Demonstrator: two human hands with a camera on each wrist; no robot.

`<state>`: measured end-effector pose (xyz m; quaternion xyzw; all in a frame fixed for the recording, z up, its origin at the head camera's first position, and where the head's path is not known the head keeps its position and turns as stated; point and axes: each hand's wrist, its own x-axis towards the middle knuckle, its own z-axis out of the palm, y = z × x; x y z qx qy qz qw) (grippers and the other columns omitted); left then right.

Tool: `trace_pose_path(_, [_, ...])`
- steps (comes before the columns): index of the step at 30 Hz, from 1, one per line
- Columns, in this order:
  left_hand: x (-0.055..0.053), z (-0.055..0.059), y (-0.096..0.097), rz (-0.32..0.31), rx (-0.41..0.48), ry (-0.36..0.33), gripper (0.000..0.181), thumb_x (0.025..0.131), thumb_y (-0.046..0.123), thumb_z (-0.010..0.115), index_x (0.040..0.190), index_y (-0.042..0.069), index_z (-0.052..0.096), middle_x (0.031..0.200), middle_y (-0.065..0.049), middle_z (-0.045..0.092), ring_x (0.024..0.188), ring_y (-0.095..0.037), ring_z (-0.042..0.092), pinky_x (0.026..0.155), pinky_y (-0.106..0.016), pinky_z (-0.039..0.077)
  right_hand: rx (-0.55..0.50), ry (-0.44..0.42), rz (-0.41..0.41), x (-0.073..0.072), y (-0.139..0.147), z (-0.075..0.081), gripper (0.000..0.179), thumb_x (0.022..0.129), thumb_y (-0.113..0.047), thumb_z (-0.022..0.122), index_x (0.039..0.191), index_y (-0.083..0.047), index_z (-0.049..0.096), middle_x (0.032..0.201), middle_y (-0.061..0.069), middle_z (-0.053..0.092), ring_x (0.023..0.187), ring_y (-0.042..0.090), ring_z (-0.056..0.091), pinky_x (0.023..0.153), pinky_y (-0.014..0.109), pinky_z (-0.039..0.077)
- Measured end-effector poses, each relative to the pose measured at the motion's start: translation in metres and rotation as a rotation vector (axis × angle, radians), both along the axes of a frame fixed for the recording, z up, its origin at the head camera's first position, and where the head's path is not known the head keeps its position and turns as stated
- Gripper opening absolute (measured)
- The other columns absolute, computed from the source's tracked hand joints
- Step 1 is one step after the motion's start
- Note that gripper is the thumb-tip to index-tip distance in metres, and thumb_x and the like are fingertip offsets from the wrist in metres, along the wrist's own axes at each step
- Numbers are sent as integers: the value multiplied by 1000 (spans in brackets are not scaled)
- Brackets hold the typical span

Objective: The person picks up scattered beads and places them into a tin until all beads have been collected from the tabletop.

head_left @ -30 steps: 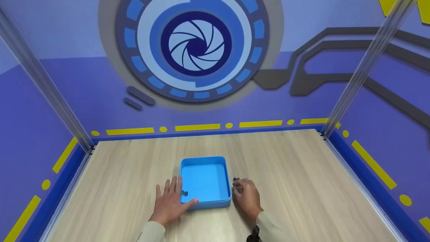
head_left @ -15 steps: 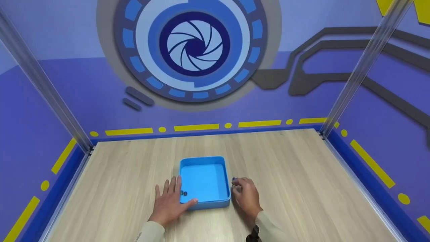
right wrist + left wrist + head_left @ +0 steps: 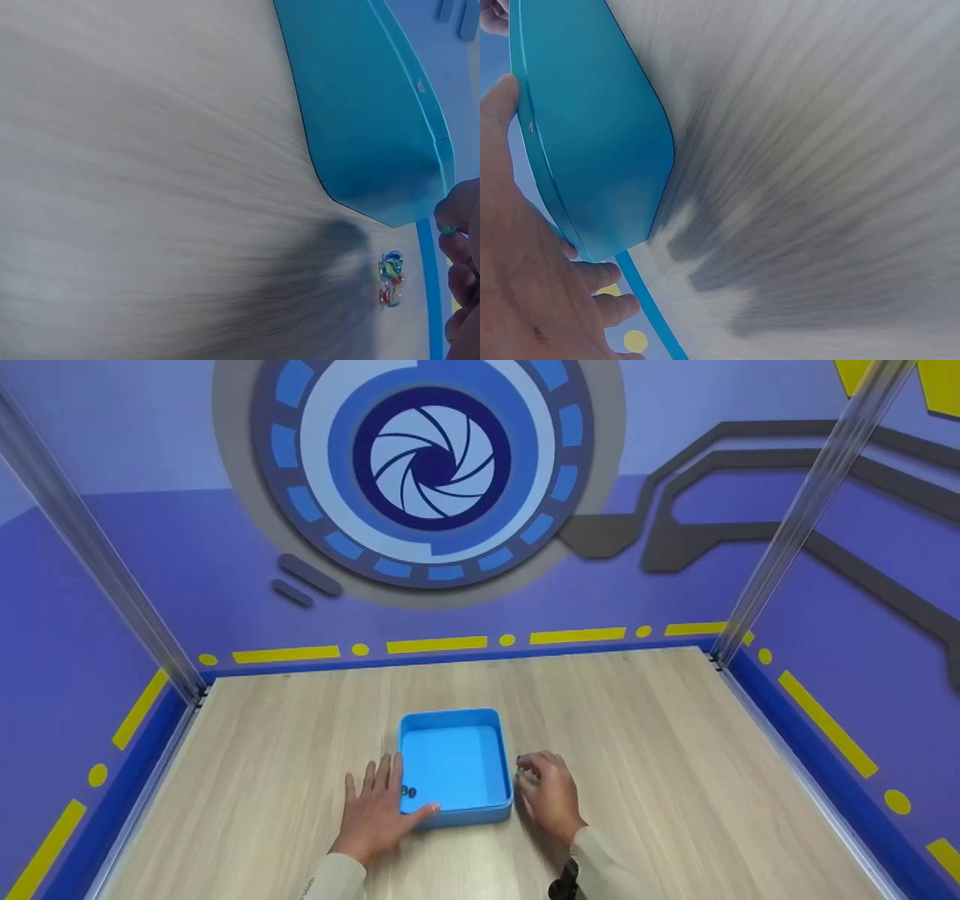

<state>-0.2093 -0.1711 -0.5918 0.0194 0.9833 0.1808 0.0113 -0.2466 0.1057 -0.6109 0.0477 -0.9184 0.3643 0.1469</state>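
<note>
A square blue open box [image 3: 454, 765] stands on the table, two small dark marbles [image 3: 409, 792] lying in its near left corner. My left hand [image 3: 375, 814] rests along the box's left side with fingers spread, its thumb on the front rim. Just off the right side is my right hand [image 3: 551, 795], thumb and index finger pinching a greenish glass marble [image 3: 445, 229]. Beyond those fingertips, the right wrist view shows a blue-and-yellow swirled marble [image 3: 391, 265] and a red-and-clear one [image 3: 391, 293] on the tabletop. The head view largely hides them behind the fingers.
The wooden table [image 3: 637, 735] is enclosed by blue-purple printed panels [image 3: 172, 562] at the back and sides. Metal posts [image 3: 802, 510] stand at the rear corners. A black band [image 3: 564, 881] is on the right wrist.
My right hand has edged slightly forward, and its fingers now cover more of the loose marbles in the head view. The left hand and the box stay in place.
</note>
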Motion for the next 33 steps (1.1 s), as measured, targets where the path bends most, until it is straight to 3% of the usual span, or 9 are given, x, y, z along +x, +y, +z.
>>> trace_pose_path(16, [2,1,0,-5,-2,2,108,78,77,54,154,8,23,158,-19,27,146,-43,23,112,-70,4,-16,7,15,-2,0,9,14,84,-11,71,96,-18,71,93,-8,63,87,7,58,77,29,54])
trace_pose_path(24, [2,3,0,-13,10,6,108,78,77,55,153,6,24,157,-20,29,145,-44,25,112,-71,5,2,71,36,-2,-1,12,14,83,-9,72,95,-15,71,90,-5,64,85,9,59,74,28,55])
trace_pose_path(33, [2,3,0,-12,4,3,108,78,77,55,153,6,23,157,-19,29,145,-44,25,111,-72,6,0,49,32,-2,-3,16,15,83,-9,72,96,-15,71,91,-4,64,83,9,57,72,25,51])
